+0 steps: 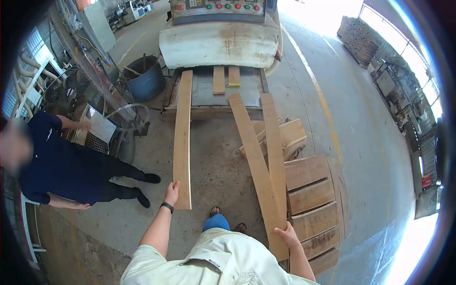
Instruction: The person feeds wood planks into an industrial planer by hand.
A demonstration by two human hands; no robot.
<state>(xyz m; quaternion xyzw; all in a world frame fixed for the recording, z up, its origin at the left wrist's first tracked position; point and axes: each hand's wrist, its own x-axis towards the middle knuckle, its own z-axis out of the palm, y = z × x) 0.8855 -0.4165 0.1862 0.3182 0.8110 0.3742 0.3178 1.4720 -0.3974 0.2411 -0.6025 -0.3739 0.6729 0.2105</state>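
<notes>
My left hand [173, 194] is closed round the near left corner of a long wooden plank [182, 137]. The far end of that plank rests at the left of the machine's metal bed [202, 88]. On my right side, my right hand [288, 235] grips the near end of a second plank [254, 156], thumb on top and fingers hidden beneath. This one slants up and left toward the bed. Another plank [273, 135] crosses it, its near part overlapped by the slanted one. Two short boards [218, 80] stick out from under the machine's white hood [218, 45].
A control panel [221, 7] with coloured buttons tops the machine. Thick boards [311, 197] lie stacked at the right, with wood pieces [292, 135] beyond. At the left, a person in dark clothing [71, 156] stands beside a laptop [97, 126]. A blue bin [145, 80] stands near the machine.
</notes>
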